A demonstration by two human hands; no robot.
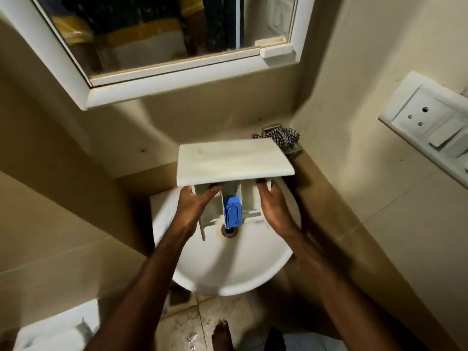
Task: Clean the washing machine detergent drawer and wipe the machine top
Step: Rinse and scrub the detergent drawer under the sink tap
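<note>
Head view: you are gripping the detergent drawer over the sink, left hand and right hand fingers curled around its sides; keep it tilted toward the drain.

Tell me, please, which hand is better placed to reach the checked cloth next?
Probably the right hand: it holds the drawer on the side nearest the checked cloth; the left hand would have to cross over.

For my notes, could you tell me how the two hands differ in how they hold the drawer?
The left hand grips the white plastic detergent drawer with fingers reaching inside a compartment; the right hand lies flatter along its outer side. Both hold it over the white basin.
</note>
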